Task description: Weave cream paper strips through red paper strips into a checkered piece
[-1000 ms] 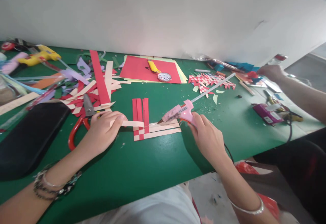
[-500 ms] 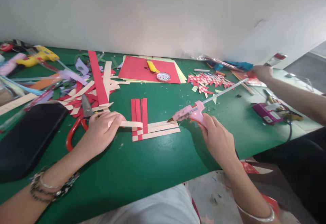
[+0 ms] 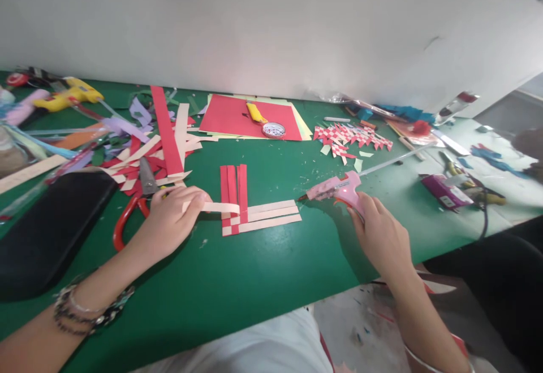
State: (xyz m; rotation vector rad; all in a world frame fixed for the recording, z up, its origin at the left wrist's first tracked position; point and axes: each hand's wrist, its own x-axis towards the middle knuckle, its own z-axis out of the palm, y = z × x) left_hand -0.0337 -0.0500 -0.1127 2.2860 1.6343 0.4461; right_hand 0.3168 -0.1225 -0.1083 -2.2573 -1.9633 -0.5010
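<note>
My left hand (image 3: 176, 217) pinches a cream paper strip (image 3: 218, 207), whose far end reaches over the red strips. Under that end lies a part-woven piece of red strips (image 3: 232, 186) and cream strips (image 3: 271, 213), the red ones running away from me and the cream ones to the right. My right hand (image 3: 379, 237) is wrapped round the handle of a pink hot glue gun (image 3: 335, 187). Its nozzle sits just beyond the right end of the cream strips, and a clear glue stick (image 3: 394, 158) sticks out of its back.
Orange-handled scissors (image 3: 123, 223) and a black case (image 3: 55, 231) lie by my left arm. Paper scraps (image 3: 139, 152) pile up behind. Red sheets (image 3: 220, 116) carry a yellow cutter (image 3: 255, 113) and a round tin (image 3: 274, 130). Woven checkered pieces (image 3: 352, 135) and a purple box (image 3: 445, 191) are to the right.
My right hand and the glue gun have moved right, from above the cream strips to past their ends. The other person's hand at the right has withdrawn from the items there. My left hand stays.
</note>
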